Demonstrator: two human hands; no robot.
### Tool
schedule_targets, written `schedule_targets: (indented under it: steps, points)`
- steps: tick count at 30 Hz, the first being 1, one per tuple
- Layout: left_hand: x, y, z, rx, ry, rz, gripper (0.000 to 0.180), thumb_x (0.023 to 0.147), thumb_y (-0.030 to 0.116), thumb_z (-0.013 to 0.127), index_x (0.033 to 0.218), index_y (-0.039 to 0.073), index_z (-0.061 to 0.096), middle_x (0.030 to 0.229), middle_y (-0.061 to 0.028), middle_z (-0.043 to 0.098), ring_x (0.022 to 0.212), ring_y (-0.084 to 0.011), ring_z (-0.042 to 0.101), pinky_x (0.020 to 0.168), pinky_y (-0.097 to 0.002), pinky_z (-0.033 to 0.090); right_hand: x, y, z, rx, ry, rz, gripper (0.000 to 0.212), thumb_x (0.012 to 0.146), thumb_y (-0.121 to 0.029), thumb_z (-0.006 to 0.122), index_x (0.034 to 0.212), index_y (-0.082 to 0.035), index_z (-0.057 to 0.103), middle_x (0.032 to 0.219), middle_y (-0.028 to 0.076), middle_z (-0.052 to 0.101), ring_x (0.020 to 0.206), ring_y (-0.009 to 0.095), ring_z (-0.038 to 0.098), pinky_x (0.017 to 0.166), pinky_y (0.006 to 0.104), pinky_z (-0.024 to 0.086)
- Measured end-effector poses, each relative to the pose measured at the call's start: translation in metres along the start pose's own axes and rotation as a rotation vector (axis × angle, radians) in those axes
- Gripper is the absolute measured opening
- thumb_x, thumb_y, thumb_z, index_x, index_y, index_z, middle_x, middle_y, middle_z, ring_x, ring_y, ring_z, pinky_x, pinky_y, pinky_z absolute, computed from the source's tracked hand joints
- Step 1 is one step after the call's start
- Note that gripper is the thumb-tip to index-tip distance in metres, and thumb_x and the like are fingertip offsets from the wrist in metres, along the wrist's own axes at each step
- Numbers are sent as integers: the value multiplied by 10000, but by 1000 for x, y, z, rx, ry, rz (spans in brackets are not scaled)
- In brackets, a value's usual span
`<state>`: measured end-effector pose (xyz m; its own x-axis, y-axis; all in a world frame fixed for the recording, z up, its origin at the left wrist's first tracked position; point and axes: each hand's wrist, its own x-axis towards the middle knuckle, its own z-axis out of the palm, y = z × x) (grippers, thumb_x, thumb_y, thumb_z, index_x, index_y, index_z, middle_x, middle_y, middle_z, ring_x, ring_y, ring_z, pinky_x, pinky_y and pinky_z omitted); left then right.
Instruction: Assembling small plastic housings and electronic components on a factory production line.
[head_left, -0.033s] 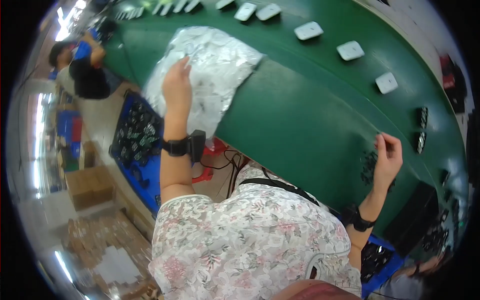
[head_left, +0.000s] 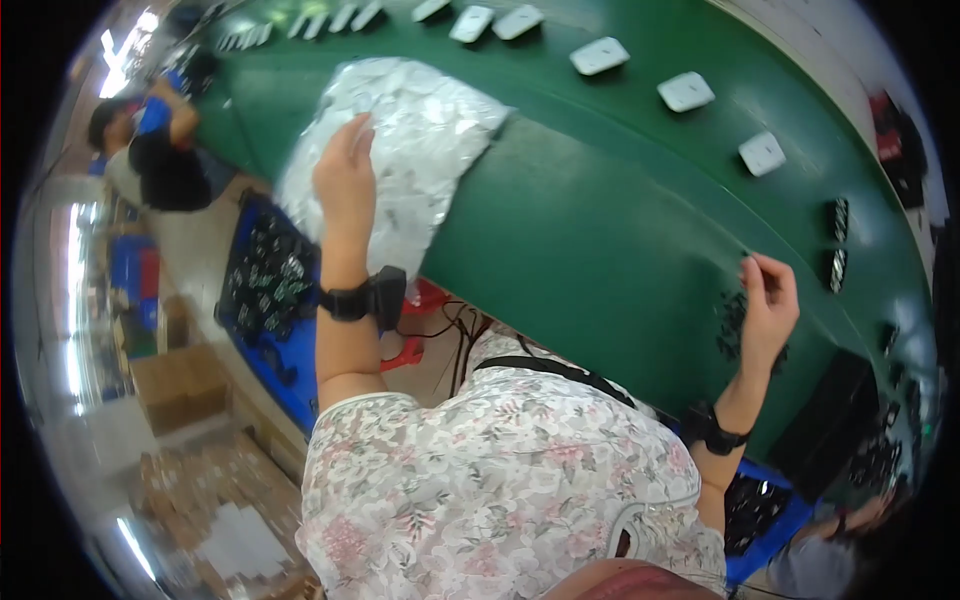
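Note:
My left hand [head_left: 345,185] is over the clear, crinkled plastic bag [head_left: 430,135] on the green table. Its fingers and thumb are drawn together; what they grip, if anything, I cannot make out. On the right, my right hand [head_left: 770,310] is raised with thumb and forefinger pinched on a small black piece [head_left: 745,254]. Below and beside that hand lies a scattered pile of small black pieces [head_left: 731,320].
White rounded cases [head_left: 685,92] stand in a spaced row along the green table's [head_left: 560,220] far side. Two dark patterned strips [head_left: 838,270] and a black box [head_left: 825,420] are at right. A blue bin [head_left: 290,380] holds black parts at left. Another person [head_left: 165,150] sits far left.
Both hands have shifted only slightly in the picture, along with the whole scene. The right hand keeps its pinch on the small black piece.

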<state>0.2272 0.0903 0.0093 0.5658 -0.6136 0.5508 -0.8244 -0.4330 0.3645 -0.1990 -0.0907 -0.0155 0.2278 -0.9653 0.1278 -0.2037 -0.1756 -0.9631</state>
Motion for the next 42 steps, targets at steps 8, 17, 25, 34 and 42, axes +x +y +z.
schedule_targets:
  steps: [8,17,25,34,42]
  points:
    - [-26,166,59,-1059,-1033,-199,204,868,49,609,1064,31,554,743,-68,651,446,-71,510,390,-187,356,-7,-30,37,204,-133,-104,78,835,32,626,905,6,604,945,56,605,778,104,557,691,217,452]
    - [-68,259,96,-1474,-1243,-372,311,925,164,566,1173,2,473,843,-44,599,712,-84,566,555,-233,461,-6,-22,51,-85,288,-346,52,849,-6,606,878,-14,564,868,72,568,660,154,543,582,252,448]
    - [-61,250,100,-1521,-1326,-347,462,918,-26,475,1364,4,359,1099,-123,533,812,-178,631,631,-276,552,-4,-10,28,-3,245,-204,77,894,-77,605,913,-10,573,917,24,536,799,88,505,721,225,421]
    - [-59,255,104,-1230,-783,224,140,860,-50,576,990,-10,614,921,-80,551,604,-129,613,442,-207,465,-12,-21,24,363,-7,165,92,897,-91,613,868,-7,588,835,-36,519,730,30,464,659,176,359]
    - [-63,255,103,-1273,-861,56,77,850,-33,589,919,-7,611,856,-75,554,550,-116,588,438,-228,450,-14,-20,21,190,-48,129,88,891,-83,616,892,3,601,794,-37,528,718,23,474,644,171,370]
